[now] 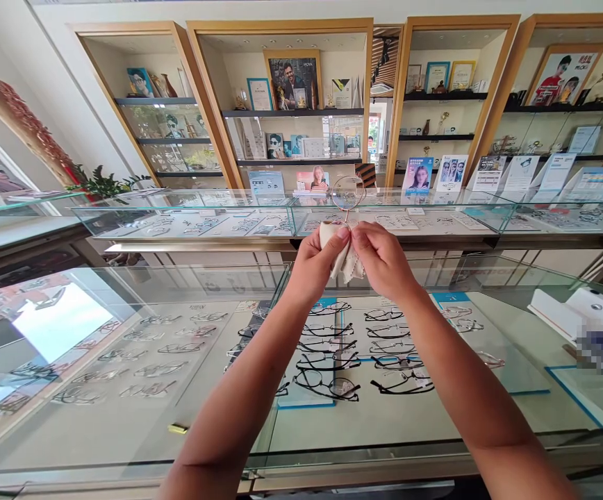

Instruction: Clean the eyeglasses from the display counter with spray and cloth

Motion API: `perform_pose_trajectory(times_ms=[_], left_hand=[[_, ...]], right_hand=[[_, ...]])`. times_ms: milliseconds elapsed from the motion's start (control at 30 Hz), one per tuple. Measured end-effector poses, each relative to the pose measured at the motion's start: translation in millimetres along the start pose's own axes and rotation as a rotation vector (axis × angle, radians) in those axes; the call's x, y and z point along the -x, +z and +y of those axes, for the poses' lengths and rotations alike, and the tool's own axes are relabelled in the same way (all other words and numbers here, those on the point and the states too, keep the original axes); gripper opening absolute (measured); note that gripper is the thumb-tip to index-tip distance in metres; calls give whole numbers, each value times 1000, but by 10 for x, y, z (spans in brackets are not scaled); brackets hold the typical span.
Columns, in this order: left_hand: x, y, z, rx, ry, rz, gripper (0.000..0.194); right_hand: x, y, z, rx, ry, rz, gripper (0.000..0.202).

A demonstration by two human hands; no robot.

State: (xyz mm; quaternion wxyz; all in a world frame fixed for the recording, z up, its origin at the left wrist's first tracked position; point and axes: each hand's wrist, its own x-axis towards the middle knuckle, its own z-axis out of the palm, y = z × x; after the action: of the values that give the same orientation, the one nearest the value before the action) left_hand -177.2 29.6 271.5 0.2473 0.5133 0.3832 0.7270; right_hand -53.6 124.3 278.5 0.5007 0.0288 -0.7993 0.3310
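Cloth (351,267) bunches between the two hands, pale and creased, its scalloped edge hanging below the fingertips. The left hand (318,260) is closed on it, thumb pressed over the top and fingers curled behind, with no visible gap in the pinch. The right hand (382,258) is closed too, thumb and fingers brought together at the cloth's other side; whether it also grips the metal beneath cannot be told. The hands' tips nearly meet, and whether they touch is too small to tell.

The glasses (362,198) are held at this meeting point. One round, thin-rimmed lens stands upright above the fingertips, seen against the far counter (218,244); the rest is hidden by the cloth and fingers. Both arms reach forward over the near counter (228,469), the hands raised above its glass top.

Under that glass, dark frames (327,384) lie in two columns between the forearms, on pale boards with blue edges. Lighter frames (148,389) lie in rows to the left, with a small yellow piece (177,429) near them. A white item (562,312) sits at the right. Upright cards (419,175) line the far counter, and wood-edged shelves (294,112) holding pictures stand against the wall.
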Motion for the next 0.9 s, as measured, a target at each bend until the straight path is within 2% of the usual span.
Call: perform_pose_trajectory(times_ms=[167, 333, 533, 900], left_hand=[[-2, -22, -7, -13, -1, -12, 54], [-24, -107, -66, -1, -29, -40, 46], [-17, -82, -87, 37, -102, -113, 47], [-18, 24, -139, -9, 8, 65, 58]], right_hand=[[33, 29, 15, -56, 103, 62, 66], [3, -32, 52, -300, 215, 111, 41], [-34, -12, 111, -524, 307, 89, 31], [-25, 15, 78, -583, 287, 22, 33]])
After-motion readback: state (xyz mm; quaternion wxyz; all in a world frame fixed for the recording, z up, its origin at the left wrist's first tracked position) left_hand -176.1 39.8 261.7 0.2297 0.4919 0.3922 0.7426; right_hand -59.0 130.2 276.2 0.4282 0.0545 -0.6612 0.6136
